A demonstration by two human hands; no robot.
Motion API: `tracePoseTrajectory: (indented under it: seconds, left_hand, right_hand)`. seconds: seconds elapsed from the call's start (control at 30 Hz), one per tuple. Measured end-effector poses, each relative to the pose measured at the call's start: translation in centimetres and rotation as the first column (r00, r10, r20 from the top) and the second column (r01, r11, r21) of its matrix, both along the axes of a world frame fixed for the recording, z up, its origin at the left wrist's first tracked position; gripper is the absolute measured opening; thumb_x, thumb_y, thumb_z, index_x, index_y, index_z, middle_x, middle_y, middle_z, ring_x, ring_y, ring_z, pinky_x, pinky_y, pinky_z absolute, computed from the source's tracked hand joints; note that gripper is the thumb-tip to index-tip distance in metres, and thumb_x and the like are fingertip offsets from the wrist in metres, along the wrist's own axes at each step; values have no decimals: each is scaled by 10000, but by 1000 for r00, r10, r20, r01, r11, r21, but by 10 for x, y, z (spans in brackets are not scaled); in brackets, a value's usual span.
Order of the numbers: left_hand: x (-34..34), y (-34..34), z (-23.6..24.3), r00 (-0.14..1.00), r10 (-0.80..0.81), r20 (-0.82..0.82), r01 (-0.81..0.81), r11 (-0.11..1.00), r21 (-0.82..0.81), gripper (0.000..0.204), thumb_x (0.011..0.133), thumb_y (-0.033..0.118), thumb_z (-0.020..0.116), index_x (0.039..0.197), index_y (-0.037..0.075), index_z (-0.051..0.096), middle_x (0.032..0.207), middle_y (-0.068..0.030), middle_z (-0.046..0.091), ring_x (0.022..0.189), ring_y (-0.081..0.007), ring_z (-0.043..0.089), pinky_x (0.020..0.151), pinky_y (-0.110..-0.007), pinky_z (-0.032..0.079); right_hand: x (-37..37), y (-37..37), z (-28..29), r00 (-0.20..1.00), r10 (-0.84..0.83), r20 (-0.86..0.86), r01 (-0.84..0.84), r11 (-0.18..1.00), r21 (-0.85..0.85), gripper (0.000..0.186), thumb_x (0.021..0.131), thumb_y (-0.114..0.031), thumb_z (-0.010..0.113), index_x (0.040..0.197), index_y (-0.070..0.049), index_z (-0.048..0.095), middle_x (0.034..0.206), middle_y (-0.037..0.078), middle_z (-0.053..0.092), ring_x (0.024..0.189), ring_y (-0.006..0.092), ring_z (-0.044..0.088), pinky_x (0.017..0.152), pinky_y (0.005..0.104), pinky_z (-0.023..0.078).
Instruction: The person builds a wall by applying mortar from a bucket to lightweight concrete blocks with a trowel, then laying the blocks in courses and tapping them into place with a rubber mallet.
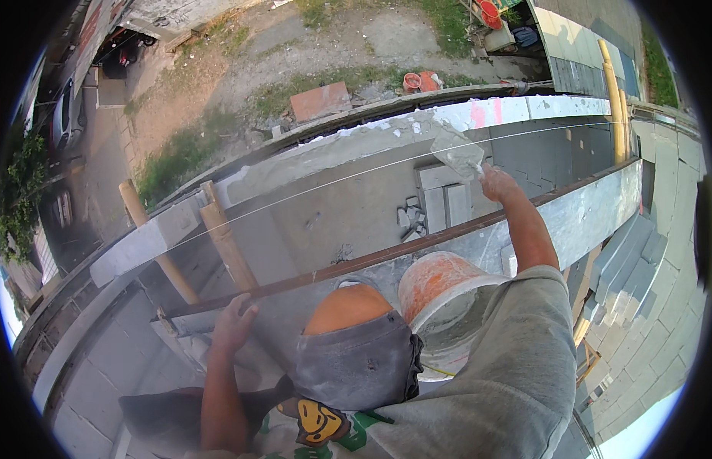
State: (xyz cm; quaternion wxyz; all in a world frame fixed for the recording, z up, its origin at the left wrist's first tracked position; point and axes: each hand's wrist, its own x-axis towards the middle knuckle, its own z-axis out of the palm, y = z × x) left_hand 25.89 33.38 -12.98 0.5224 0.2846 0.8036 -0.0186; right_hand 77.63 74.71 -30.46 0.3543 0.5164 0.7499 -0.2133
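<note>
My right hand (500, 184) is closed round the handle of a trowel (457, 153), its flat blade smeared with grey mortar. The blade is at the inner side of the block wall top (516, 112), where wet mortar (348, 145) coats the blocks to the left. A taut white string (333, 173) runs along the wall and passes by the blade. Beside my bent knee stands a stained bucket (440, 277) with grey mortar (451, 325) inside. My left hand (233, 323) holds nothing, its fingers apart, near the brown edge of the plank (325, 274).
Bamboo poles (226, 237) rise at the left, and another yellow pole (614, 99) stands at the right. Below the plank lie grey blocks (444, 200) and broken pieces (411, 217). Stacked grey blocks (624, 256) are at the right. Beyond the wall is dirt ground (241, 84).
</note>
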Motion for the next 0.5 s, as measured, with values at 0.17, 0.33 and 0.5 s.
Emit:
tracePoseTrajectory:
  seconds: [0.17,0.33,0.5]
  left_hand:
    - [2,-2,-11,1000,-15,19,15,999,-30,523,875,375,602,1268,34,559,1231,-237,596,1187,-393,540,997,-419,417]
    - [8,8,-10,997,-64,37,65,998,-12,524,872,371,598,1271,34,557,1228,-235,598,1185,-392,542,997,-419,416]
    - [1,0,-15,998,-66,20,66,998,-4,538,869,382,598,1272,29,554,1210,-241,606,1167,-397,553,991,-419,420]
  right_hand:
    - [-15,21,62,979,136,149,-143,989,37,333,958,-302,474,1150,-29,483,1110,222,607,1090,381,584,931,464,470]
    - [-13,8,92,993,103,60,-110,986,123,335,934,-358,522,1072,-53,501,1116,187,593,996,360,619,865,479,487]
    - [-57,-13,90,998,49,-49,-21,891,454,304,910,-343,577,1055,-85,511,1021,143,560,974,333,610,834,486,491]
